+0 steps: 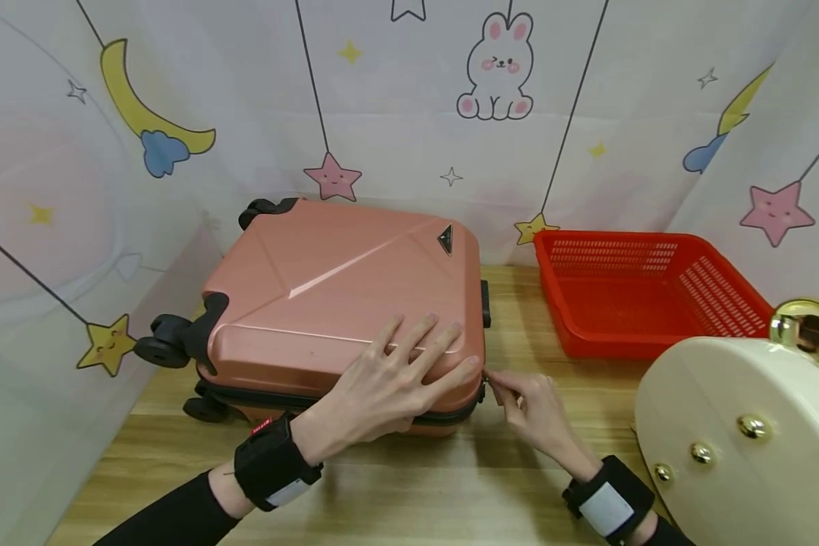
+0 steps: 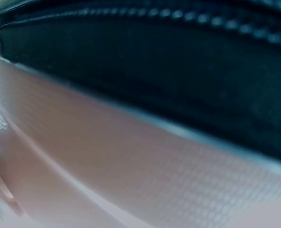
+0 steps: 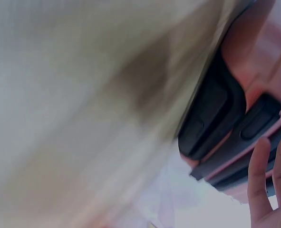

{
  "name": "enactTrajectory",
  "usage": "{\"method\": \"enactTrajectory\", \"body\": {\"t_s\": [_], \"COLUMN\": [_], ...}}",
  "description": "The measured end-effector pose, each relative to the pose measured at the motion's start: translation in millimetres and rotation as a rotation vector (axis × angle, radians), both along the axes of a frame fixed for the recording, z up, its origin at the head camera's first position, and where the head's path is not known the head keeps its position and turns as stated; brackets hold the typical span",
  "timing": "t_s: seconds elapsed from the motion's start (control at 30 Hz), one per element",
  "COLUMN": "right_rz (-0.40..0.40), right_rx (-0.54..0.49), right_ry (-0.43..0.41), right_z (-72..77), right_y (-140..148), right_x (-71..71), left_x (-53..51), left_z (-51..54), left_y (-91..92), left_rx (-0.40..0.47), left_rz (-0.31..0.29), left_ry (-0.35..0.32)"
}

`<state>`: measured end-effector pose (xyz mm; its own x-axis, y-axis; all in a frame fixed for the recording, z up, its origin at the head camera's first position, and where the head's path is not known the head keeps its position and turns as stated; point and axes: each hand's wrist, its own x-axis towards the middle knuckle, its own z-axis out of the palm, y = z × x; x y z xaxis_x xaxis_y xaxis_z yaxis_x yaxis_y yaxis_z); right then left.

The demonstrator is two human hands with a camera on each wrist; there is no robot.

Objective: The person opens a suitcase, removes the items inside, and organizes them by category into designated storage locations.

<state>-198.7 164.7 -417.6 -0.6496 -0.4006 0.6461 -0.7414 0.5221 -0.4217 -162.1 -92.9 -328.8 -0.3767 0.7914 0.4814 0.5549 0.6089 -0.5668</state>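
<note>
At near right on the light wood table (image 1: pixel 409 497) stands a glossy cream, rounded case with gold studs (image 1: pixel 717 493), partly screening the basket behind. The right hand (image 1: pixel 532 409) pinches a small metal zip pull (image 1: pixel 486 376); the left hand (image 1: pixel 389 387), fingers spread, rests on the lid. The rose-pink hard-shell suitcase (image 1: pixel 341 280) lies flat beneath the left hand, its near right corner at the right hand's fingertips. Beyond the right hand sits a red perforated plastic basket (image 1: pixel 607 346); behind everything hangs a white printed backdrop (image 1: pixel 409 114).

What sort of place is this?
Probably an indoor tabletop recording setup: a cartoon-print backdrop hangs behind a wood-grain tabletop, and black straps circle both of the person's wrists.
</note>
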Motion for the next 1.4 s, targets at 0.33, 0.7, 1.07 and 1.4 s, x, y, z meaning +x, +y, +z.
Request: {"method": "enactTrajectory", "body": {"t_s": [0.33,0.7,1.07,1.4], "right_rz": [-0.158,-0.145,-0.127,-0.072], "right_rx": [0.137,0.178,0.205,0.147], "right_ry": [0.101,0.068,0.028,-0.016], "right_z": [8.4,12.6,11.2,13.0], "right_y": [-1,0,-2,-2], "right_x": [-19.5,-22.8,-2.0,20.6], "left_x": [1.5,0.5,-0.8,-1.4], "left_z": [0.0,2.0,2.6,2.9], "left_y": [2.5,0.6,2.2,1.5], "left_rx": [0.0,-0.017,0.02,0.023], "left_rz": [-0.002,0.009,0.013,0.022], "left_ry": [-0.02,-0.022,-0.052,-0.077]}}
